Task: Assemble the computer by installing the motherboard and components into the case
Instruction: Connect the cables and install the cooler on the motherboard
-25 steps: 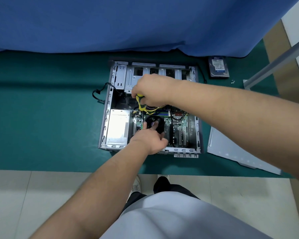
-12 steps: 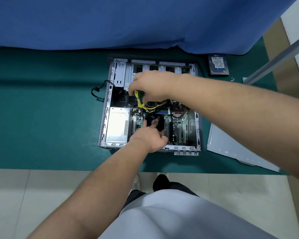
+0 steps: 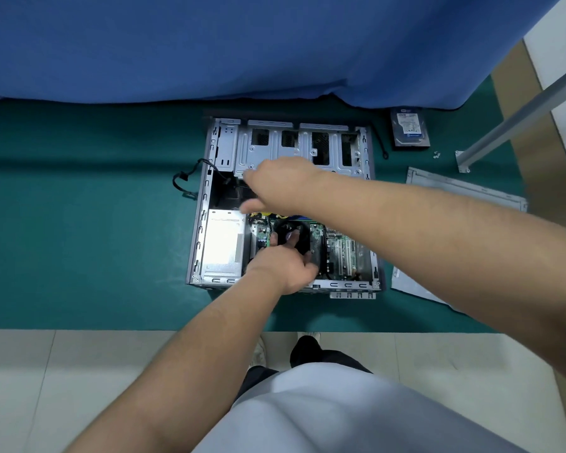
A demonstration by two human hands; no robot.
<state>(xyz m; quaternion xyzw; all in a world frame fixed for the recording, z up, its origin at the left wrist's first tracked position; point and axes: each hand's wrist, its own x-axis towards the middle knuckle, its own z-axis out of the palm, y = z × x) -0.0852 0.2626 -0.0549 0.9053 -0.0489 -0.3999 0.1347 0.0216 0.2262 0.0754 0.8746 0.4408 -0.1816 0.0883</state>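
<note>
Fingers of the left hand [image 3: 286,268] spread wide and rest on the black CPU cooler fan [image 3: 291,235] near the middle of the case [image 3: 198,223]; that grip is open, pressing rather than pinching. Further left inside the case sits the silver power supply [image 3: 223,243], with a black cable [image 3: 185,178] looping out over the left wall onto the green surface [image 3: 79,223]. The green motherboard [image 3: 337,246] already lies in the case floor, its expansion slots to the right of the fan. Above it, the right hand [image 3: 275,188] reaches across toward the dark far-left corner; it is motion-blurred, so I cannot tell whether its grip holds anything. Yellow wires [image 3: 263,213] show just under it. Drive bays [image 3: 294,145] line the far wall. Right of the case, a hard drive [image 3: 409,127] lies on the surface well apart, with small screws [image 3: 437,154] nearby and the grey side panel [image 3: 464,194] flat beside them.

Judging from this, the fan is being seated or steadied. Uneven pressure could tilt the cooler off its mount, and the crossing right forearm could snag the loose yellow wires or drag them into the fan blades.
</note>
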